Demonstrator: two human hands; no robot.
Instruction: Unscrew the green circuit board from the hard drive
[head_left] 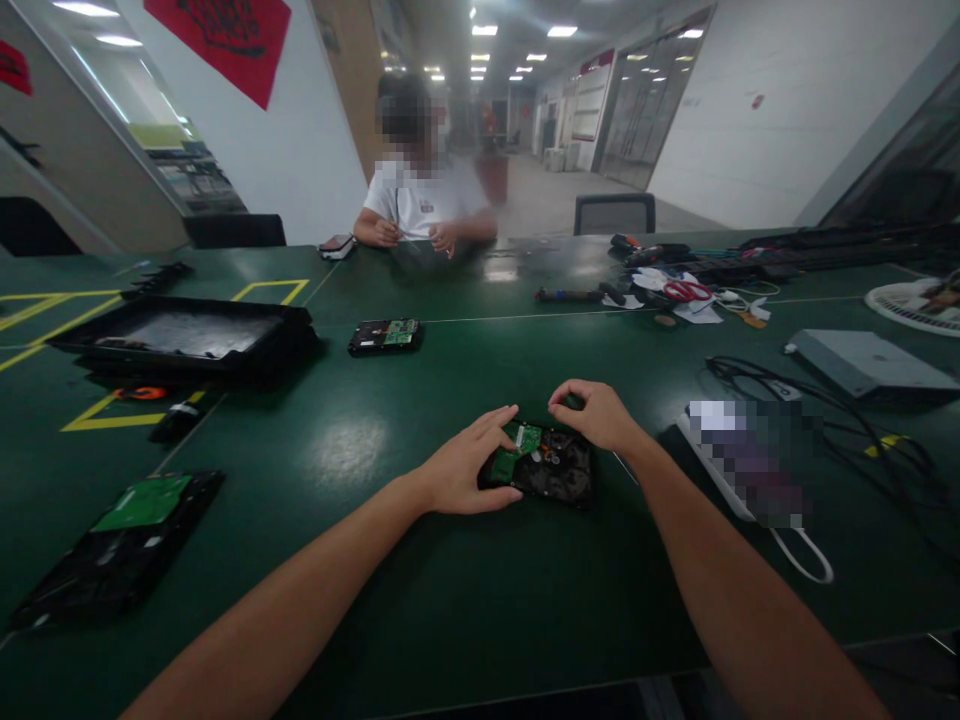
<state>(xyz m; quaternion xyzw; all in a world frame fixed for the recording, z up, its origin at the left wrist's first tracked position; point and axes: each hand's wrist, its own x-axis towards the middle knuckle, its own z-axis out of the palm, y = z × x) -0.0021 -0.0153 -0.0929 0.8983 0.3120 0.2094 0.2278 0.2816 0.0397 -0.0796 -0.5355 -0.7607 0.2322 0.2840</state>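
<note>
A flat black electronic device [559,465] with a green circuit board and orange wires lies on the table in front of me. My left hand [469,465] grips its left end, thumb along the near edge and fingers across toward the far edge. Over the device's far right corner, my right hand [596,415] is closed, thumb and index finger curled together. Whatever may be between those fingertips is too small to make out. A thin metal rod [625,468] shows beside my right wrist, partly hidden by the forearm.
Similar devices lie at the left [124,545] and farther back [385,336]. A black tray-like housing [292,325] stands back left. On the right are a white-edged handheld device [720,465], cables [757,375], a grey box [874,362] and red scissors [686,291]. A person [424,205] sits opposite.
</note>
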